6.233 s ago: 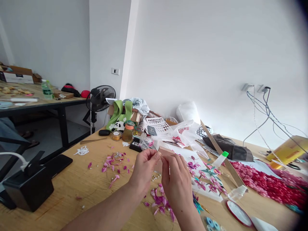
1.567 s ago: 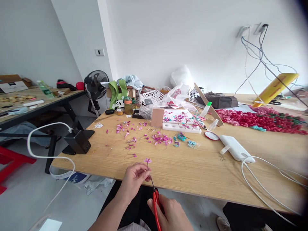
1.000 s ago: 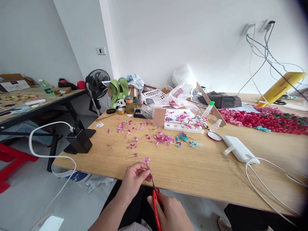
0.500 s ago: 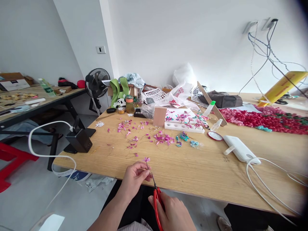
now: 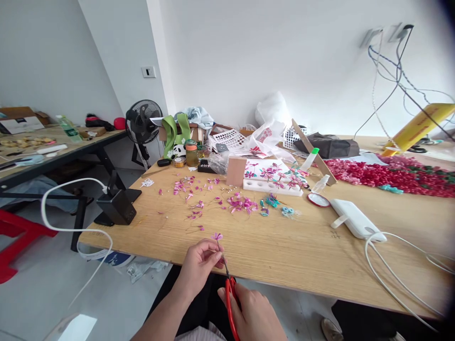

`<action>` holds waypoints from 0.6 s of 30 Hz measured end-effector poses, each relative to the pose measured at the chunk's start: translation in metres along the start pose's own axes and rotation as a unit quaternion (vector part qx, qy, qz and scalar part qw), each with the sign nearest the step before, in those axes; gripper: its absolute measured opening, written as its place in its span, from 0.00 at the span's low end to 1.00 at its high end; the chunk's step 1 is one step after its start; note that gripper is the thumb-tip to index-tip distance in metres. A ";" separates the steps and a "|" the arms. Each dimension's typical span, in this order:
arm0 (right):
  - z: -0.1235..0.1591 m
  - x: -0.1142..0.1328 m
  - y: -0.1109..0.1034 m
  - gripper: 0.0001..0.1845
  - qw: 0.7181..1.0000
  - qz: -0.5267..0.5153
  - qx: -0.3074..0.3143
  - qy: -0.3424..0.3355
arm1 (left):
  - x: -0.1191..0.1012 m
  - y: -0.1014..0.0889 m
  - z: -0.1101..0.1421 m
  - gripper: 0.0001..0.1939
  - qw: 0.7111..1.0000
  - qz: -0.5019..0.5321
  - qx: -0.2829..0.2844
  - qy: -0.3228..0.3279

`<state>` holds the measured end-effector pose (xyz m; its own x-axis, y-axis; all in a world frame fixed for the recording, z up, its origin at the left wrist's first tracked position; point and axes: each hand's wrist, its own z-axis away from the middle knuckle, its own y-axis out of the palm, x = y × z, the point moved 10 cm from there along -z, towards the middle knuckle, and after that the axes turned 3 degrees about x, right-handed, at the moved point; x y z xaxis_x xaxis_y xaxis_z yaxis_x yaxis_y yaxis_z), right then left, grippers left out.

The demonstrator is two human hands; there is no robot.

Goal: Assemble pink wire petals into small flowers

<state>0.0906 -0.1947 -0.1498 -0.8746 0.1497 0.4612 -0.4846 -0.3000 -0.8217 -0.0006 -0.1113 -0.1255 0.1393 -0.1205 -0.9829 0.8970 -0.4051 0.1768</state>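
Between the thumb and fingers of my left hand (image 5: pixel 203 259) a small pink-purple flower (image 5: pixel 217 236) is pinched by its thin stem, petals up, over the front edge of the table. My right hand (image 5: pixel 256 310) is wrapped round the red handles of a pair of scissors (image 5: pixel 229 293). Their dark blades point up at the stem's lower end, just under my left fingers. Whether the blades touch the stem I cannot tell. Beyond my hands lie loose pink petals on wires (image 5: pixel 242 203) and teal thread bundles (image 5: pixel 272 201).
A white foam block (image 5: pixel 270 187) holds several finished flowers. To the right lie a white power bank (image 5: pixel 355 220) with a cable and a round lid (image 5: pixel 318 200). A black charger block (image 5: pixel 117 207) stands at the left edge. Red flowers (image 5: pixel 398 177) are heaped far right.
The scissors and my right hand have shifted slightly left and up. My left hand keeps its pinch on the flower, almost unmoved.
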 end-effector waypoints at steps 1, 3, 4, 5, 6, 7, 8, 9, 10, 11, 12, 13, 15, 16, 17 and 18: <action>0.000 0.000 0.001 0.25 1.000 -0.004 -0.001 -0.002 | 0.000 0.000 0.000 0.10 1.000 0.002 0.000 0.001; -0.001 -0.001 0.003 0.25 1.000 -0.006 0.000 -0.001 | 0.001 0.001 0.000 0.10 1.000 0.005 0.001 0.002; -0.002 -0.002 0.004 0.26 1.000 -0.006 0.001 0.001 | 0.001 0.001 0.000 0.10 1.000 0.006 0.002 0.002; -0.002 -0.002 0.005 0.26 1.000 -0.005 0.002 0.004 | 0.001 0.001 0.001 0.10 1.000 0.007 0.002 0.001; -0.002 -0.003 0.006 0.26 1.000 -0.005 0.002 0.006 | 0.002 0.001 0.001 0.10 1.000 0.007 0.002 0.000; -0.002 -0.003 0.006 0.26 1.000 -0.006 0.000 0.007 | 0.002 0.002 0.001 0.10 1.000 0.007 0.002 -0.002; -0.002 -0.002 0.006 0.26 1.000 -0.007 -0.002 0.006 | 0.002 0.002 0.001 0.10 1.000 0.008 0.002 -0.005; -0.003 -0.002 0.006 0.26 1.000 -0.009 -0.005 0.004 | 0.002 0.002 0.001 0.10 1.000 0.008 0.001 -0.008; -0.003 -0.001 0.006 0.26 1.000 -0.011 -0.007 0.002 | 0.003 0.002 0.001 0.10 1.000 0.009 0.001 -0.011; -0.003 -0.001 0.006 0.26 1.000 -0.013 -0.009 -0.001 | 0.003 0.002 0.001 0.10 1.000 0.011 -0.001 -0.013; -0.003 -0.001 0.006 0.25 1.000 -0.015 -0.011 -0.002 | 0.003 0.002 0.001 0.10 1.000 0.013 -0.002 -0.015; -0.003 -0.001 0.006 0.25 1.000 -0.016 -0.011 -0.002 | 0.003 0.002 0.001 0.10 1.000 0.015 -0.004 -0.017; -0.002 -0.001 0.006 0.25 1.000 -0.018 -0.014 -0.003 | 0.004 0.001 0.002 0.10 1.000 0.013 -0.006 -0.021; -0.002 -0.001 0.005 0.25 1.000 -0.017 -0.015 -0.003 | 0.004 0.001 0.002 0.10 1.000 0.011 -0.008 -0.023; -0.001 -0.001 0.005 0.24 1.000 -0.016 -0.015 -0.003 | 0.004 0.001 0.002 0.11 1.000 0.008 -0.010 -0.026; -0.001 -0.001 0.005 0.24 1.000 -0.014 -0.016 -0.002 | 0.005 0.000 0.002 0.11 1.000 0.006 -0.012 -0.028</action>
<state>0.0891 -0.1951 -0.1543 -0.8602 0.1539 0.4862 -0.5099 -0.2658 -0.8181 -0.0009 -0.1140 -0.1300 0.1276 -0.1752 -0.9762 0.9055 -0.3810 0.1868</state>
